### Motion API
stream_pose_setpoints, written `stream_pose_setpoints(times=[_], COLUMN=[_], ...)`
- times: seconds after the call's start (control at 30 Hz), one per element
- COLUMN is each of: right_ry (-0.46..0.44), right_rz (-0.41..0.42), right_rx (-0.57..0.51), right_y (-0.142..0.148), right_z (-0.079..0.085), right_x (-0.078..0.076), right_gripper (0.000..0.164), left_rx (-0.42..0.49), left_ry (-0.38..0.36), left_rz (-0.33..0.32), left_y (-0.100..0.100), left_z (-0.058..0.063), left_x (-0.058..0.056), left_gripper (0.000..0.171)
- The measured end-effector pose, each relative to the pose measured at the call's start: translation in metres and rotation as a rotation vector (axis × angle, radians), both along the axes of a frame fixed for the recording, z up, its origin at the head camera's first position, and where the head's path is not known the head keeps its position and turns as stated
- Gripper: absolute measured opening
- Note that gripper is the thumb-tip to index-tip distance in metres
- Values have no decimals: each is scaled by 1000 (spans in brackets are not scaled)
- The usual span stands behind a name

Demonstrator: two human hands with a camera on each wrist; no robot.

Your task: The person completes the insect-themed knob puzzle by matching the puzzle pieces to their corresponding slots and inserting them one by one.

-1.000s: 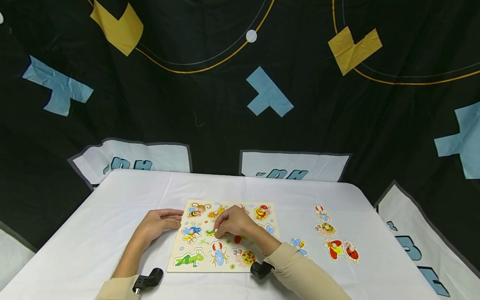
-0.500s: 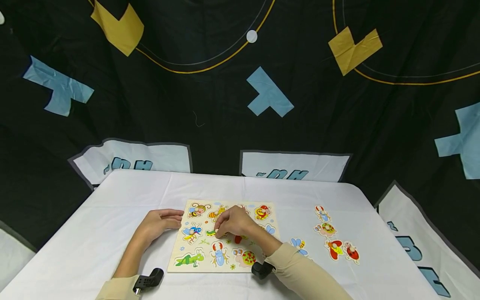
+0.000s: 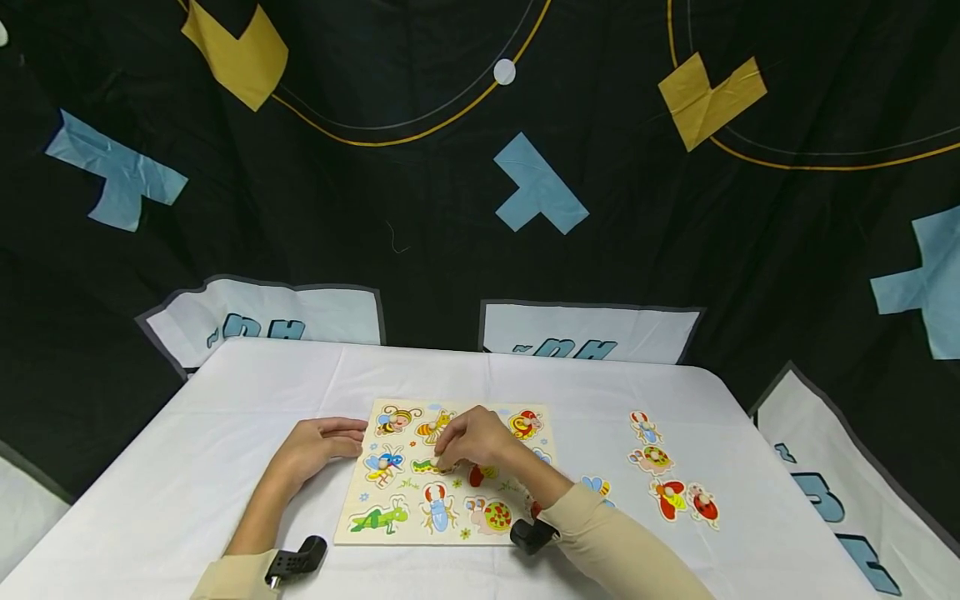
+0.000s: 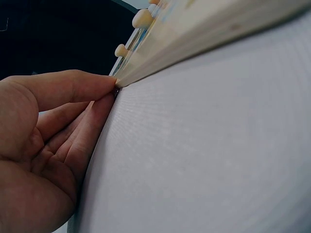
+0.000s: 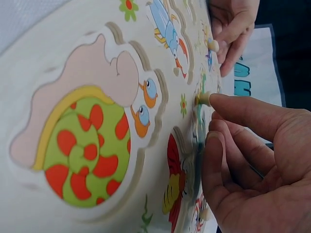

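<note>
My right hand [image 3: 472, 437] is over the middle of a wooden insect peg puzzle board [image 3: 420, 538]. In the right wrist view its index fingertip is at the small wooden knob [image 5: 203, 98] of the green caterpillar piece [image 3: 423, 467], with the thumb apart from the knob. The caterpillar lies in the middle row, partly covered by the hand in the head view. My left hand [image 3: 315, 450] lies on the table at the board's left side. Its fingertips touch the board's edge, seen closely in the left wrist view.
Right of the board lie loose pieces: a stag beetle [image 3: 644, 427], a snail [image 3: 651, 459], a red-winged insect [image 3: 668, 498], a ladybug [image 3: 703, 505] and a blue-winged insect [image 3: 597, 487]. The snail recess [image 5: 87, 141] shows its printed picture. A white cloth covers the table [image 3: 247, 400].
My right hand has shifted slightly right and up from the caterpillar, and its pinch on the knob has loosened. The left hand has stayed still.
</note>
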State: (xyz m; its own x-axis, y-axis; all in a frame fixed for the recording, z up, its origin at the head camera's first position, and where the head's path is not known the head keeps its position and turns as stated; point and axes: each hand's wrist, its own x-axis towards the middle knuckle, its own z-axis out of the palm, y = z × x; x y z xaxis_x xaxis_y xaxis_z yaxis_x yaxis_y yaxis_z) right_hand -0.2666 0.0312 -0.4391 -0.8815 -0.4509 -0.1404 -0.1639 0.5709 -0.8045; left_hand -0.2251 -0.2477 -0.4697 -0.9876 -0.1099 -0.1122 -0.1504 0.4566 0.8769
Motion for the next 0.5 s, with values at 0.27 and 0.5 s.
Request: stream_pose_setpoints(times=[0.27, 0.5], right_ry=[0, 51], right_rz=[-8, -8], right_rx=[22, 31], right_y=[10, 24], right_z=[5, 8], right_x=[-1, -2], right_gripper=[10, 8], left_rx=[-2, 4], left_ry=[-8, -4], left_rz=[11, 10], left_y=[0, 0], left_z=[-2, -2], left_x=[0, 0], left_gripper=[47, 47])
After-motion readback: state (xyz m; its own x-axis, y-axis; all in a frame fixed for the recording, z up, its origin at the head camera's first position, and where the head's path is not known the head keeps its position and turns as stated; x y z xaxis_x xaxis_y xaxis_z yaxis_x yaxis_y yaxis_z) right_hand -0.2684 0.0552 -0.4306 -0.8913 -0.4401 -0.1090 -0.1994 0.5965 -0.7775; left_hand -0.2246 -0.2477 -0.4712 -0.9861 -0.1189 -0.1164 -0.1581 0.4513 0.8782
